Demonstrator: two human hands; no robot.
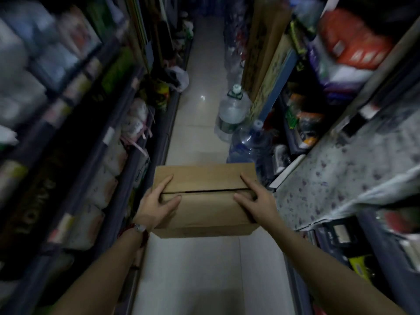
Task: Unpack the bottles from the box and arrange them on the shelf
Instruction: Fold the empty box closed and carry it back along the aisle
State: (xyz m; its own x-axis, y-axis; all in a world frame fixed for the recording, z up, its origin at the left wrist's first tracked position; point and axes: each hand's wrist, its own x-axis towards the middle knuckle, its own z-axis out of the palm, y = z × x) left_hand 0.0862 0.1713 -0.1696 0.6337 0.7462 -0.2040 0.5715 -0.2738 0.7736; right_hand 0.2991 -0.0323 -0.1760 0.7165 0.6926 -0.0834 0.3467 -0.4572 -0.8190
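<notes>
The person's left hand (159, 201) is gripping the left end of the closed brown cardboard box (204, 201), fingers spread over its top; the right hand (254, 201) is clasping the right end likewise. Between them, the flaps are staying shut, so the box should probably be kept level and set down before opening.

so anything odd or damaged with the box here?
Nothing stands out. The cardboard box looks intact, flaps shut, level between left hand and right hand. Shelves are too blurred to judge.
</notes>
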